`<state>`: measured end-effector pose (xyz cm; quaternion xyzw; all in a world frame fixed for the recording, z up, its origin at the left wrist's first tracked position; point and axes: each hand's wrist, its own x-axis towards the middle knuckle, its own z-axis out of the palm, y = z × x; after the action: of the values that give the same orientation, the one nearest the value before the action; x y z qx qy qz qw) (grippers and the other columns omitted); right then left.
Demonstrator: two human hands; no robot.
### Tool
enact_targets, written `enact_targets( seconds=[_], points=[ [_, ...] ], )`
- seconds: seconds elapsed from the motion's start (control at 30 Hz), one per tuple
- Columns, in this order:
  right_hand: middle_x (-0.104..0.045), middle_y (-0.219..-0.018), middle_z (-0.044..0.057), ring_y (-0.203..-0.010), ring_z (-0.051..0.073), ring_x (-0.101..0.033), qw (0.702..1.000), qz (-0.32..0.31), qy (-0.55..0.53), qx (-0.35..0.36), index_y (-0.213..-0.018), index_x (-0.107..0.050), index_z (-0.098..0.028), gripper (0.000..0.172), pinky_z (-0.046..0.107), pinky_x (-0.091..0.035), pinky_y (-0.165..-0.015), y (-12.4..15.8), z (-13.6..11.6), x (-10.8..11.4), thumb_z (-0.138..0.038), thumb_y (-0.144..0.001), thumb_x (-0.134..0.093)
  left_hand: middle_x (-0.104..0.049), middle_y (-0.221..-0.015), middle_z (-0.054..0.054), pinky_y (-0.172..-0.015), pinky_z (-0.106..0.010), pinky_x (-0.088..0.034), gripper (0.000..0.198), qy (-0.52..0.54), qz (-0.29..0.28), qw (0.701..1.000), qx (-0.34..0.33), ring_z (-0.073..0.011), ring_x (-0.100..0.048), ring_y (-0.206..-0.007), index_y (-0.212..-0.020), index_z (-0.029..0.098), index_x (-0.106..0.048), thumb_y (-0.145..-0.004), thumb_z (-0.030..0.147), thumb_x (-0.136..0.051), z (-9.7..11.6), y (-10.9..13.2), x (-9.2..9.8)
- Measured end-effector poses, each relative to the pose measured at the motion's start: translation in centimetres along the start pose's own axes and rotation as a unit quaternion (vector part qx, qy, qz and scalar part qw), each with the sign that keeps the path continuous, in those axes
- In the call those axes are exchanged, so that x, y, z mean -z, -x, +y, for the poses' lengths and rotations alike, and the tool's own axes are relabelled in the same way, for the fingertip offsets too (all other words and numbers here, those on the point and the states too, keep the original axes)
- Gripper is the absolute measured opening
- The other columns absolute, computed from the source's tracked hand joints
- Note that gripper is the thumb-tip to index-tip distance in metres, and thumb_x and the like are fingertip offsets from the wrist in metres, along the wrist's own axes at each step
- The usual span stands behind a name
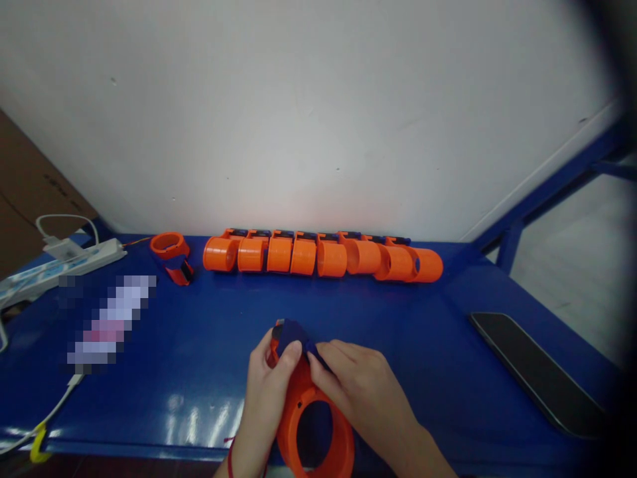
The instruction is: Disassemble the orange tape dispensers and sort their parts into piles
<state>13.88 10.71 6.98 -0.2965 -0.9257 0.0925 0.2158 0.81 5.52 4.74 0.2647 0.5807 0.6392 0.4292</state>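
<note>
My left hand (266,405) and my right hand (361,398) both grip an orange plastic tape dispenser (298,431) near the table's front edge. Their fingers press on a dark blue piece (291,336) at its top end, and they hide part of it. The dispenser's open ring points towards me. Along the back of the table stands a tight row of several matching orange dispensers (318,259). A separate orange ring (169,245) with a red and black part (180,271) lies at the back left.
The blue table (199,411) meets a white wall (298,113) behind. A power strip (82,255) with a white charger and cables lies at the left, beside a pixelated item (109,322). A black slab (537,372) lies at the right, near a blue metal frame (547,192).
</note>
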Motion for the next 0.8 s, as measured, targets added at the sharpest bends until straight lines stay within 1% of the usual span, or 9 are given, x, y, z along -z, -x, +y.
enact_targets(
  seconds=[0.07, 0.13, 0.23, 0.33, 0.4, 0.5, 0.67, 0.8],
  points=[
    [-0.062, -0.064, 0.001, -0.056, 0.014, -0.059, 1.000, -0.007, -0.006, -0.008, -0.071, -0.058, -0.018, 0.028, 0.026, -0.037, -0.056, -0.2, 0.2, 0.0, -0.020, -0.095, -0.041, -0.064, -0.068, 0.001, -0.065, -0.025, -0.046, 0.019, -0.001, 0.000, 1.000, -0.001, -0.0167, -0.056, -0.065, -0.074, 0.017, -0.065, -0.073, 0.035, -0.068, 0.0, -0.2, -0.1],
    [-0.062, -0.063, 0.001, -0.055, 0.013, -0.059, 1.000, -0.008, -0.018, -0.025, -0.070, -0.057, -0.018, 0.026, 0.025, -0.036, -0.055, -0.7, 0.4, 0.1, -0.020, -0.093, -0.045, -0.065, -0.070, 0.001, -0.066, -0.026, -0.046, 0.020, -0.002, 0.003, 1.000, -0.002, -0.0172, -0.058, -0.067, -0.077, 0.017, -0.065, -0.074, 0.036, -0.068, 0.1, -0.5, -0.2],
    [-0.061, -0.061, -0.001, -0.053, 0.011, -0.058, 0.998, 0.012, -0.036, -0.058, -0.067, -0.056, -0.019, 0.024, 0.023, -0.035, -0.053, -1.8, 0.8, 0.3, -0.021, -0.090, -0.049, -0.068, -0.077, -0.001, -0.072, -0.029, -0.047, 0.025, -0.006, 0.006, 1.000, -0.002, -0.0191, -0.060, -0.073, -0.086, 0.016, -0.066, -0.076, 0.039, -0.067, 0.7, -1.3, -0.5],
    [-0.061, -0.059, -0.001, -0.051, 0.011, -0.057, 0.995, 0.038, -0.033, -0.082, -0.065, -0.056, -0.019, 0.023, 0.023, -0.033, -0.052, -2.9, 1.2, 0.5, -0.021, -0.087, -0.051, -0.070, -0.088, -0.003, -0.080, -0.030, -0.046, 0.031, -0.013, -0.006, 1.000, -0.005, -0.0215, -0.062, -0.085, -0.094, 0.017, -0.067, -0.075, 0.040, -0.069, 1.5, -2.2, -0.5],
    [-0.062, -0.059, -0.001, -0.051, 0.011, -0.056, 0.994, 0.052, -0.038, -0.083, -0.066, -0.059, -0.019, 0.021, 0.022, -0.034, -0.052, -3.5, 1.5, 0.6, -0.022, -0.086, -0.053, -0.071, -0.095, -0.004, -0.087, -0.032, -0.044, 0.032, -0.012, -0.018, 1.000, -0.004, -0.0227, -0.062, -0.092, -0.097, 0.017, -0.067, -0.075, 0.040, -0.068, 1.9, -2.7, -0.4],
    [-0.063, -0.061, -0.001, -0.051, 0.011, -0.056, 0.992, 0.061, -0.078, -0.076, -0.071, -0.064, -0.019, 0.015, 0.021, -0.036, -0.052, -3.8, 1.8, 0.7, -0.024, -0.084, -0.056, -0.072, -0.097, -0.005, -0.091, -0.035, -0.044, 0.031, -0.003, -0.034, 0.999, 0.010, -0.0240, -0.063, -0.095, -0.098, 0.018, -0.067, -0.077, 0.040, -0.066, 2.1, -2.9, 0.1],
    [-0.059, -0.059, -0.003, -0.049, 0.009, -0.052, 0.987, 0.048, -0.139, -0.067, -0.078, -0.066, -0.020, 0.008, 0.020, -0.037, -0.050, -3.4, 1.8, 0.5, -0.024, -0.080, -0.059, -0.073, -0.099, -0.007, -0.088, -0.035, -0.047, 0.033, 0.021, -0.043, 0.999, 0.026, -0.0263, -0.064, -0.097, -0.101, 0.016, -0.067, -0.076, 0.037, -0.065, 1.4, -2.3, 0.9],
    [-0.059, -0.061, -0.003, -0.051, 0.010, -0.053, 0.988, 0.021, -0.143, -0.054, -0.078, -0.065, -0.020, 0.009, 0.020, -0.038, -0.051, -3.1, 1.6, 0.1, -0.021, -0.080, -0.056, -0.072, -0.095, -0.004, -0.086, -0.033, -0.047, 0.031, 0.055, -0.045, 0.996, 0.063, -0.0235, -0.065, -0.093, -0.100, 0.018, -0.066, -0.075, 0.037, -0.067, 0.6, -2.4, 1.4]
  ],
)
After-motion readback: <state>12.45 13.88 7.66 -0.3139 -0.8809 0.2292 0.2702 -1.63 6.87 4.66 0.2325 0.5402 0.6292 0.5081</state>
